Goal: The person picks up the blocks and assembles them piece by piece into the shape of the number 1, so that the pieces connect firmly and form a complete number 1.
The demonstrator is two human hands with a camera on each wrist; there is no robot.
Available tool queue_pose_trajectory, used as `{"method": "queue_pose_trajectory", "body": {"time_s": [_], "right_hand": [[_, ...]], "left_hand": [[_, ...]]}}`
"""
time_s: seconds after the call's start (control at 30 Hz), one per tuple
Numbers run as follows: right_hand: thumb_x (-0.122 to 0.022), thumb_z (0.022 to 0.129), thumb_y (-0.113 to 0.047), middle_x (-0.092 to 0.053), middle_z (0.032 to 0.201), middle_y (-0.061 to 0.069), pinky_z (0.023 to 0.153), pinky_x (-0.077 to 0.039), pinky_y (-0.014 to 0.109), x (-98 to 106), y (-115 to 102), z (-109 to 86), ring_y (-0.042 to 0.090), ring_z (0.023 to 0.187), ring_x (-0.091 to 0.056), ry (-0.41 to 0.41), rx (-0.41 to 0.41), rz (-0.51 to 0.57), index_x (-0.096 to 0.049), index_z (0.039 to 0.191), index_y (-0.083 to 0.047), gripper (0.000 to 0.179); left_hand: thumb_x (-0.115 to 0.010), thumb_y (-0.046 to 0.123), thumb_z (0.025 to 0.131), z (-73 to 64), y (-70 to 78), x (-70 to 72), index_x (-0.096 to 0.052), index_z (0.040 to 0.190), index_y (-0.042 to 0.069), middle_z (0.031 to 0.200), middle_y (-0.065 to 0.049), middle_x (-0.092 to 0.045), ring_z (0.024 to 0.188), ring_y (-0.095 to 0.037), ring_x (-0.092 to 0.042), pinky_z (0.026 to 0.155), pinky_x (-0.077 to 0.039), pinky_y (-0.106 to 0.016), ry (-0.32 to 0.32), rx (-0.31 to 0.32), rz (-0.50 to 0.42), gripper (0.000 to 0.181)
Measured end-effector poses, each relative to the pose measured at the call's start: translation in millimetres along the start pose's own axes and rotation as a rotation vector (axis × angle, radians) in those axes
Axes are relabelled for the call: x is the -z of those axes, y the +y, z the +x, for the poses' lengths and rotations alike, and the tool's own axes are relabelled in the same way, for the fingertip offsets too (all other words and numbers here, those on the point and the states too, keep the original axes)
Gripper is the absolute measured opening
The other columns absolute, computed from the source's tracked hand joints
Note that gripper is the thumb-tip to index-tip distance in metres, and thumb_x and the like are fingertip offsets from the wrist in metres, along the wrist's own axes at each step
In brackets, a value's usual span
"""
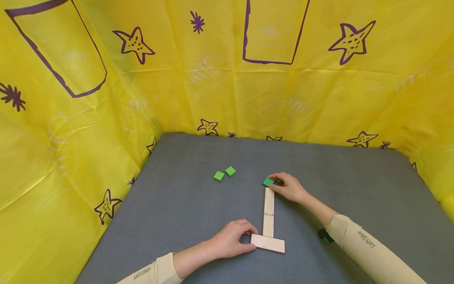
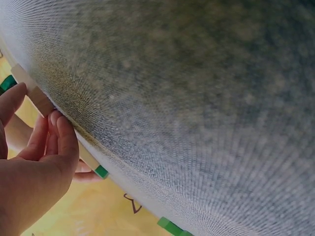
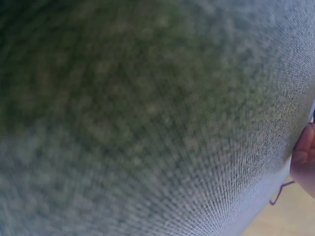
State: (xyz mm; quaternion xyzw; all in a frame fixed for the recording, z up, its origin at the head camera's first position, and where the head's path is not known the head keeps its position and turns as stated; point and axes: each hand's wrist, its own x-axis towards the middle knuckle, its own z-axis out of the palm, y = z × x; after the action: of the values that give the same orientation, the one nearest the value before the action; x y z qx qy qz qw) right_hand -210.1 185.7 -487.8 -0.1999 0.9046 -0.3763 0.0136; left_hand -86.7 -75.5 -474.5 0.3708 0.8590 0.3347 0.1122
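In the head view, two wooden blocks lie end to end as a column, the upper wooden block (image 1: 269, 201) against the lower one (image 1: 268, 226). A crosswise wooden block (image 1: 267, 243) lies at the near end of the column. My left hand (image 1: 232, 238) pinches its left end between thumb and fingers; the left wrist view shows this wooden block (image 2: 32, 91) between them. At the column's far end my right hand (image 1: 289, 187) pinches a dark green block (image 1: 268, 182). The right wrist view shows only part of my right hand (image 3: 305, 160), with no block visible.
Two light green blocks, one (image 1: 218, 176) and another (image 1: 230, 171), lie left of the column on the grey surface (image 1: 184, 205). A dark object with a green part (image 1: 325, 236) sits by the right sleeve, partly hidden. Yellow patterned cloth (image 1: 213, 94) stands behind and left.
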Motion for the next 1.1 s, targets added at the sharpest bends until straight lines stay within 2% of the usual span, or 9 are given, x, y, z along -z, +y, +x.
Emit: {"method": "queue_pose_trajectory", "body": {"time_s": [0.27,0.97,1.1], "right_hand": [[-0.069,0.089,-0.013,-0.065,0.106,0.012,0.084,-0.047,0.044,-0.5,-1.7,0.7,0.029,0.097,-0.058,0.011,-0.009,0.009,-0.067,0.118,-0.001,0.032],[-0.068,0.090,-0.015,-0.064,0.107,0.011,0.084,-0.046,0.040,-1.8,0.0,0.2,0.028,0.099,-0.056,-0.006,-0.027,0.016,-0.066,0.119,-0.002,0.032],[-0.068,0.089,-0.016,-0.064,0.106,0.011,0.083,-0.046,0.041,-1.7,0.3,0.5,0.028,0.097,-0.057,0.006,-0.015,0.025,-0.067,0.118,-0.002,0.032]], "left_hand": [[-0.077,0.018,0.084,0.0,-0.7,-0.5,-0.069,0.103,0.013,0.098,0.006,-0.062,0.087,-0.002,-0.055,0.078,-0.044,-0.014,0.006,-0.014,-0.001,0.022],[-0.076,0.021,0.086,3.6,0.4,5.0,-0.070,0.106,0.011,0.099,0.007,-0.064,0.087,0.000,-0.055,0.078,-0.045,-0.014,-0.036,0.029,-0.043,0.023],[-0.076,0.020,0.086,6.3,0.0,6.7,-0.070,0.105,0.011,0.098,0.006,-0.065,0.087,0.000,-0.056,0.078,-0.045,-0.014,-0.028,0.030,-0.053,0.022]]}}
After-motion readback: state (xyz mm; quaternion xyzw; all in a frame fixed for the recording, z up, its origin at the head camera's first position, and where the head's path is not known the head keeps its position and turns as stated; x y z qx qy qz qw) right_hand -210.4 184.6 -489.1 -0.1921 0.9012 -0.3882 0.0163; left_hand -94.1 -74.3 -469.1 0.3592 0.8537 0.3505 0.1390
